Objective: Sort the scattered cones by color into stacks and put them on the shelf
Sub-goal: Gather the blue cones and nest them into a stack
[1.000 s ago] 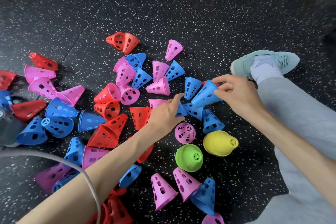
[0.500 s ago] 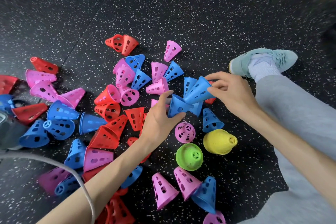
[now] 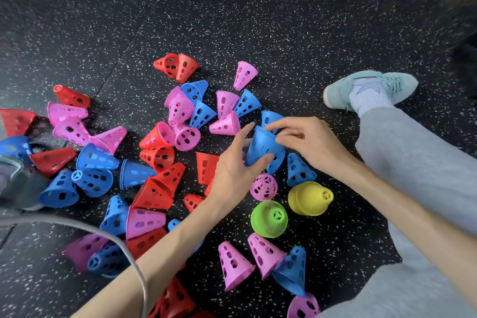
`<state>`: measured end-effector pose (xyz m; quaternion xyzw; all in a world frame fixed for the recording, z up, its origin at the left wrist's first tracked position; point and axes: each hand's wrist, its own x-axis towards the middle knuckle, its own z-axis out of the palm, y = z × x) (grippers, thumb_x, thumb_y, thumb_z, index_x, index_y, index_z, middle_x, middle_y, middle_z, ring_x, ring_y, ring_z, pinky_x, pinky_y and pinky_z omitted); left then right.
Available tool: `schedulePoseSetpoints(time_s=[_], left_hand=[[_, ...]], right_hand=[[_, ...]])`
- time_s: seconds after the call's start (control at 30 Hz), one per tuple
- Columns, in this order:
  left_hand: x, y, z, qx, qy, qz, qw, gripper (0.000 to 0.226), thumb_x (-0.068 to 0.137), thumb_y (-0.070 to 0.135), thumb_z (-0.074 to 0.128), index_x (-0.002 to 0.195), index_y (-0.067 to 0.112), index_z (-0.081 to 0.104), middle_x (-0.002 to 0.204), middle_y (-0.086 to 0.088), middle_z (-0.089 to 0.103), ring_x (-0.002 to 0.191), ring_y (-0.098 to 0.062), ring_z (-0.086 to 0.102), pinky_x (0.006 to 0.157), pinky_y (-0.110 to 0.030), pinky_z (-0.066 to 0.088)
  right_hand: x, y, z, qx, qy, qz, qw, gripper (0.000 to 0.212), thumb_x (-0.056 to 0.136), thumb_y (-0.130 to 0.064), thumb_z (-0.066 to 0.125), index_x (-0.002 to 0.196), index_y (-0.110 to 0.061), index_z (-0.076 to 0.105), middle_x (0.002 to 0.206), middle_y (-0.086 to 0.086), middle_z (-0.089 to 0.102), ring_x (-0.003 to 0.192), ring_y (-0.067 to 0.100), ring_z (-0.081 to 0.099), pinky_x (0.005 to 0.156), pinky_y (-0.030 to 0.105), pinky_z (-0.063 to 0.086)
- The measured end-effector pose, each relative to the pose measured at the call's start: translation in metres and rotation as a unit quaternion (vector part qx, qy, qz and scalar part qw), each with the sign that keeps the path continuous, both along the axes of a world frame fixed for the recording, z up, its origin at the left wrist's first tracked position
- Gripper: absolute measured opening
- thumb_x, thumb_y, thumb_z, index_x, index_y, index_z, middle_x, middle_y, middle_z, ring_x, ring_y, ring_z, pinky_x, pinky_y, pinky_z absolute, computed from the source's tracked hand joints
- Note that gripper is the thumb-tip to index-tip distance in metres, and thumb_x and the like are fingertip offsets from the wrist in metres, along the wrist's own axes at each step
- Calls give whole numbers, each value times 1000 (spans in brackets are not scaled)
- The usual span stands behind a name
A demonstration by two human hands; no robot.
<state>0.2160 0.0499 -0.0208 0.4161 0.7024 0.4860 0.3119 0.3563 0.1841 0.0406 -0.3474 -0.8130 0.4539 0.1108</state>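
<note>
A: What are the hands doing?

B: Both meet over the blue perforated plastic cones (image 3: 262, 146), a nested pair held just above the green domed plastic cone (image 3: 269, 219). The left hand (image 3: 236, 171) has thumb and fingers curled round the wide end in a firm grip. The right hand (image 3: 307, 142) pinches the narrow end.

A: How many are nested?

B: Hard to say; fingers cover the rims and the blue blurs.

A: And the others?

B: Red, pink and blue perforated cones lie scattered on the black speckled rubber floor (image 3: 258, 20), left of the green one. The left forearm hides several; others are cut off at the picture's edges.
</note>
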Motion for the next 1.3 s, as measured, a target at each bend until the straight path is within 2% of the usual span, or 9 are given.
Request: schedulePoseSetpoints(time_s=[0.23, 0.37, 0.53, 0.67, 0.8, 0.9, 1.03, 1.17, 1.3], left_hand=[[-2, -1, -4, 7, 33, -36, 999, 66, 90, 35, 77, 143, 53, 42, 106, 11, 72, 76, -22, 65, 77, -44, 55], [-7, -1, -9, 0, 38, -20, 999, 62, 89, 37, 78, 140, 50, 45, 103, 10, 71, 70, -22, 66, 70, -40, 56], [-18, -3, -17, -20, 37, 12, 999, 61, 90, 34, 78, 141, 43, 48, 100, 11, 73, 63, -5, 61, 62, -18, 46], [-23, -6, -25, -27, 27, 21, 999, 62, 90, 31, 78, 143, 43, 47, 98, 8, 73, 72, -21, 67, 70, -39, 58], [-24, -9, -30, -40, 40, 3, 998, 63, 91, 37, 77, 143, 49, 44, 99, 0, 72, 78, -27, 69, 77, -50, 57], [-24, -10, -31, -44, 40, -4, 998, 63, 91, 39, 77, 143, 50, 43, 102, 2, 71, 79, -24, 69, 78, -47, 57], [-26, -11, -32, -42, 28, -6, 999, 63, 91, 40, 76, 143, 53, 42, 103, 0, 71, 81, -27, 70, 79, -51, 58], [-27, -12, -28, -47, 26, -18, 998, 63, 91, 38, 76, 141, 55, 42, 104, 7, 73, 81, -23, 69, 81, -47, 58], [-25, -12, -28, -48, 26, -26, 998, 64, 90, 36, 76, 142, 53, 42, 107, 11, 71, 78, -20, 68, 80, -44, 58]], right_hand=[[6, 6, -8, -21, 13, 23, 999, 28, 96, -11, 68, 117, -27, 75, 99, -16, 75, 100, -3, 69, 88, 15, 51], [8, 12, -15, -37, 22, 2, 999, 28, 98, -9, 63, 112, -30, 76, 103, -7, 77, 94, 8, 73, 81, 21, 56], [18, 26, -29, -44, -70, -26, 996, 35, 99, -8, 58, 119, -33, 71, 95, -4, 78, 87, 9, 74, 82, 28, 60], [25, 22, -46, -80, -136, 12, 987, 42, 100, -9, 58, 130, -36, 65, 104, -1, 76, 100, 10, 72, 94, 48, 57], [22, 16, -53, -100, -165, 60, 979, 53, 100, 1, 52, 144, -29, 56, 139, -2, 61, 126, 6, 56, 103, 29, 48], [19, 16, -58, -103, -188, 71, 974, 58, 101, -4, 55, 149, -36, 49, 148, -6, 51, 124, 16, 58, 106, 38, 49], [18, 15, -66, -88, -220, 55, 970, 58, 100, -13, 58, 148, -44, 47, 144, 7, 57, 123, 34, 59, 99, 50, 52], [17, 14, -59, -68, -160, 3, 985, 43, 100, -15, 62, 140, -31, 57, 131, -14, 62, 97, -8, 60, 82, 14, 45], [13, 22, -45, -1, -78, -101, 992, 28, 94, -19, 70, 121, -24, 75, 117, -12, 73, 105, 4, 67, 93, 27, 53]])
